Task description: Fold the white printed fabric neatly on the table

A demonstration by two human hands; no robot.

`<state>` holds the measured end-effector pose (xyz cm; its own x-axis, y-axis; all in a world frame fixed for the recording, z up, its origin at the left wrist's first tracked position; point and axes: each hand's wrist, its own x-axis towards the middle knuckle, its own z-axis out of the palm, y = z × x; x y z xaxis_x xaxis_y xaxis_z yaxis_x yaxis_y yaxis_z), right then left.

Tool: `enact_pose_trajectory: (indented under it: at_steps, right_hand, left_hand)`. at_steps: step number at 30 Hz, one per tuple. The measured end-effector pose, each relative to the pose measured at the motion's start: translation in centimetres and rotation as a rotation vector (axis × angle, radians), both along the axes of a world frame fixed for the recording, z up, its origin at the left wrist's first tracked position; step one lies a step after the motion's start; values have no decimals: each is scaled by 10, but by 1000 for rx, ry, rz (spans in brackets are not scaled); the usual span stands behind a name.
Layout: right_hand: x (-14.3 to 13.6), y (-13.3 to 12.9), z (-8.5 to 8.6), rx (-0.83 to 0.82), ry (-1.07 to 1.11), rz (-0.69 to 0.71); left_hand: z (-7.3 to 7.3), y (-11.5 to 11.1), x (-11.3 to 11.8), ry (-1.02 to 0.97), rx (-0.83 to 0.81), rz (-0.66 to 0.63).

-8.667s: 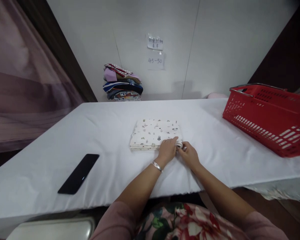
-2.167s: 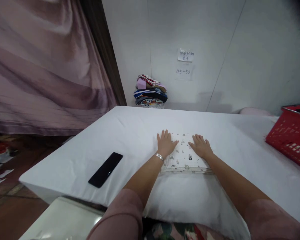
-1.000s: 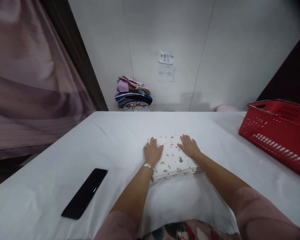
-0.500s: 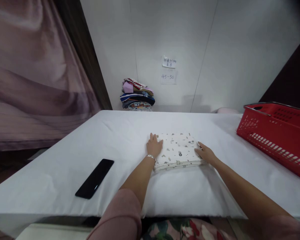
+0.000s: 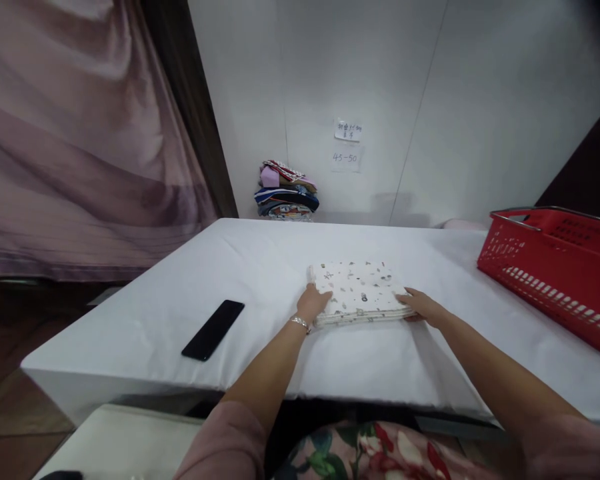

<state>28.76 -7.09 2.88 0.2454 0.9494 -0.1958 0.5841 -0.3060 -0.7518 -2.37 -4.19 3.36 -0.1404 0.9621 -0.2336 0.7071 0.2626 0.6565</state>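
As the folded, rectangular, small-patterned white cloth (image 5: 357,288) looks light and floppy, my left hand (image 5: 311,304) and right hand (image 5: 424,308), half-closed on its opposite sides above the white-draped surface (image 5: 267,283), should grip every layer.

The red perforated plastic basket (image 5: 555,267) at the table's right end is cut off by the picture's edge; the characters on the upper white paper note (image 5: 348,131) are too blurred to read.

Indoor workspace with cloth-covered table (image 5: 267,260), wall notes (image 5: 347,145)
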Motion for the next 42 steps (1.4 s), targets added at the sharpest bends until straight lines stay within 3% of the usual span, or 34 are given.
enact_pose_trajectory:
  at_steps: [4, 7, 10, 16, 22, 27, 37, 42]
  right_hand:
    - [-15, -29, 5, -169, 331, 59]
    - [-28, -48, 3, -175, 369, 104]
    - [-33, -57, 0, -164, 376, 48]
    - [-20, -63, 0, -180, 557, 25]
    - [-2, -77, -3, -63, 370, -42]
    - [-5, -87, -5, -9, 339, 4]
    - [-25, -79, 6, -247, 382, -14]
    - [-30, -70, 8, -325, 383, -34]
  left_hand:
    - [4, 4, -14, -61, 95, 67]
    - [3, 4, -28, -45, 93, 76]
    - [-1, -1, -34, -19, 67, 52]
    - [0, -10, -31, -55, 78, 69]
    - [0, -16, -36, -104, 72, 83]
    - [-6, -21, -34, -96, 153, 67]
    - [-23, -39, -35, -204, 399, 45]
    - [-25, -40, -38, -253, 398, 64]
